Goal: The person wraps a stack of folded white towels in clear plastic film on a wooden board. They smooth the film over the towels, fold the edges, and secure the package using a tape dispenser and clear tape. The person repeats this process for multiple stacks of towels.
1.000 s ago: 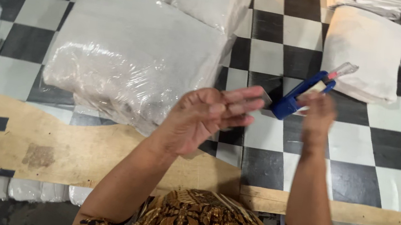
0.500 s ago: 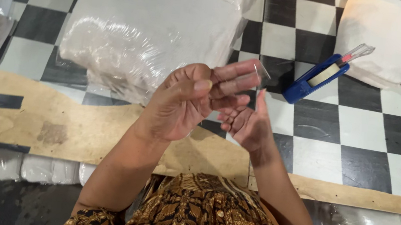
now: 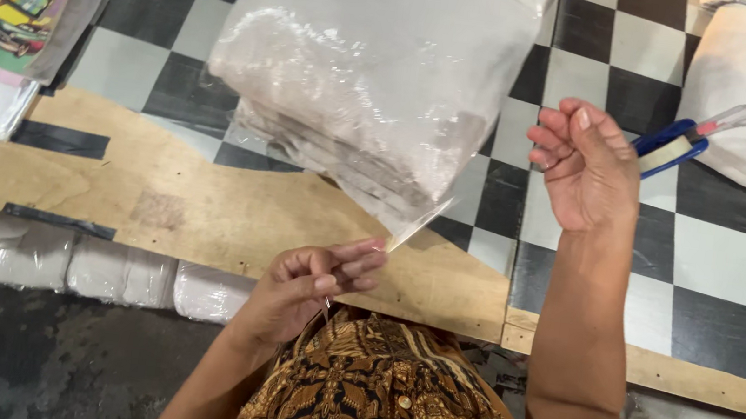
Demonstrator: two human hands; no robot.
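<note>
clear tape strip (image 3: 418, 225) pinched in left hand (image 3: 313, 282) fingers; right hand (image 3: 586, 168) loosely curled, empty

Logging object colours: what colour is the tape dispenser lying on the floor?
Blue tape dispenser, with a reddish tip; shown in the head view, the only one.

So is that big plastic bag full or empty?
Full: the clear plastic bag bulges with folded white fabric stacked inside. The left hand pinches its loose corner flap.
</note>
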